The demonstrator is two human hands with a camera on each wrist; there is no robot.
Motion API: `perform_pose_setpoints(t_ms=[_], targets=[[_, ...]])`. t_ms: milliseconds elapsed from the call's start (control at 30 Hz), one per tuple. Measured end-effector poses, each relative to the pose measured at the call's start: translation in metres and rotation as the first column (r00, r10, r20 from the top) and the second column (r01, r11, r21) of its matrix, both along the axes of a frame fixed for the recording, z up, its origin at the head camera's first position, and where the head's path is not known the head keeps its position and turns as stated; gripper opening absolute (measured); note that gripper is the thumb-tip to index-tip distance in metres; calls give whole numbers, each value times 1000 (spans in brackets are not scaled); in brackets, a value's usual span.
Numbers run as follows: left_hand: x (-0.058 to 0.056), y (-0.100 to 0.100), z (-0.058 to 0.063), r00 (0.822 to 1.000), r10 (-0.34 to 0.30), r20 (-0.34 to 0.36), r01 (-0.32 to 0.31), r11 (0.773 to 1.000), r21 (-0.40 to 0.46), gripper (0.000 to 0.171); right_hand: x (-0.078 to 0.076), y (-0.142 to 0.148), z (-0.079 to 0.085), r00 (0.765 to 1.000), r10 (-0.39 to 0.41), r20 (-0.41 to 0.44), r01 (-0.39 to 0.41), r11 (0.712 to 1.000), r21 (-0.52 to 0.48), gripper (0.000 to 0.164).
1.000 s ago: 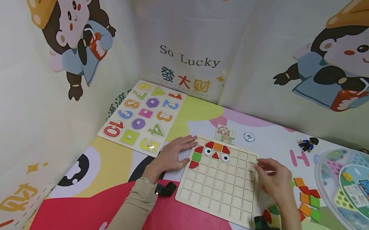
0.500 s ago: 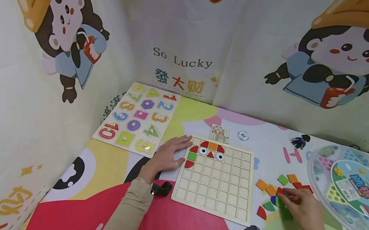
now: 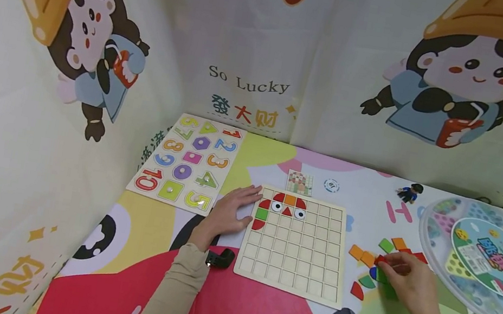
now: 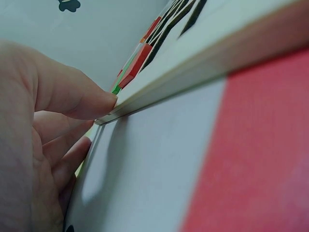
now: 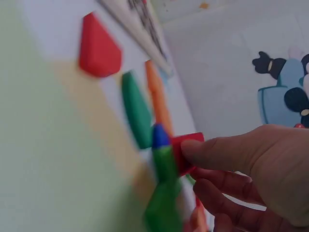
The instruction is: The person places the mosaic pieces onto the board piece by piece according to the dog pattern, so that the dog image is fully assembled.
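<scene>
A pale wooden grid board (image 3: 292,257) lies on the table. In its upper left cells sit red curved pieces, an orange square (image 3: 290,200), two eye pieces (image 3: 299,214), a red triangle and a green square (image 3: 261,213). My left hand (image 3: 225,213) rests at the board's left side; in the left wrist view its thumb (image 4: 104,102) touches the edge. Right of the board, my right hand (image 3: 412,281) pinches a small red piece (image 5: 178,160) over the loose pieces. Its fingers partly cover the piece, hiding its full outline.
Loose orange, green and red pieces (image 3: 366,280) lie around the right hand. A round game box (image 3: 432,235) stands at the right, a toy figure (image 3: 410,193) behind. A number puzzle (image 3: 166,165) is at the left; a small picture card (image 3: 299,182) lies beyond the board.
My right hand has moved from the board's right edge to the loose pieces and now pinches a red one. The left hand has stayed at the board.
</scene>
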State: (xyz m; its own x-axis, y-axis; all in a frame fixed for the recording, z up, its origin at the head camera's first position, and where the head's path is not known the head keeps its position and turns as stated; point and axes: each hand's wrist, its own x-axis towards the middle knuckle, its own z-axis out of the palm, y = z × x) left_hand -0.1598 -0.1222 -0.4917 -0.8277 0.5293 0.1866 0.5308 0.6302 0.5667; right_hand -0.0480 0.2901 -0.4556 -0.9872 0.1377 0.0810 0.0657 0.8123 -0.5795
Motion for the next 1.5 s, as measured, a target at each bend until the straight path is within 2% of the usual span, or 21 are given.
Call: perform_pose_setpoints(t_ms=[100,200,367,500,600,700,900,1000,1100,1200,1300,1400,1500], targets=[[-1,0,0,1000,-5,-3,5,1000,-2,58,-4,-11,7,998,0,-67,-1,1000,-20,15],[-1,-1,0,1000,-9,-10,9,1000,-12,59,-14,-35,12,992,36,-119,-47,995,-90,16],[0,-1,0,1000,-4,-6,4,1000,-4,58,-38,-94,9,981,166,-96,-186,946,-265,18],[2,2,0,1000,-4,6,4,1000,1,58,-51,-128,0,979,185,-82,-202,919,-338,11],[2,4,-1,1000,-7,8,7,1000,-5,58,-56,-141,-7,984,161,-72,-176,925,-336,10],[2,5,-1,1000,-10,4,10,1000,-12,59,-58,-148,-9,988,142,-52,-151,944,-292,10],[1,7,-1,1000,-15,-3,15,1000,-15,59,-57,-153,-6,994,105,-25,-108,975,-194,8],[1,6,-1,1000,-12,-7,12,1000,-20,59,-56,-150,-3,995,100,-25,-103,978,-179,10],[1,6,0,1000,-9,-15,9,1000,-23,59,-54,-135,4,997,65,-28,-69,983,-170,16],[1,5,0,1000,-12,-20,12,1000,-20,58,-47,-102,13,1000,5,-8,-6,988,-156,24],[1,4,0,1000,-15,-17,15,1000,-15,58,-34,-60,18,998,-63,3,63,993,-98,27],[1,2,0,1000,-13,-15,13,1000,-10,58,-20,-23,19,985,-172,35,173,984,-37,29],[0,0,0,1000,-7,-22,7,1000,-6,58,-12,2,17,953,-283,108,284,959,13,32]])
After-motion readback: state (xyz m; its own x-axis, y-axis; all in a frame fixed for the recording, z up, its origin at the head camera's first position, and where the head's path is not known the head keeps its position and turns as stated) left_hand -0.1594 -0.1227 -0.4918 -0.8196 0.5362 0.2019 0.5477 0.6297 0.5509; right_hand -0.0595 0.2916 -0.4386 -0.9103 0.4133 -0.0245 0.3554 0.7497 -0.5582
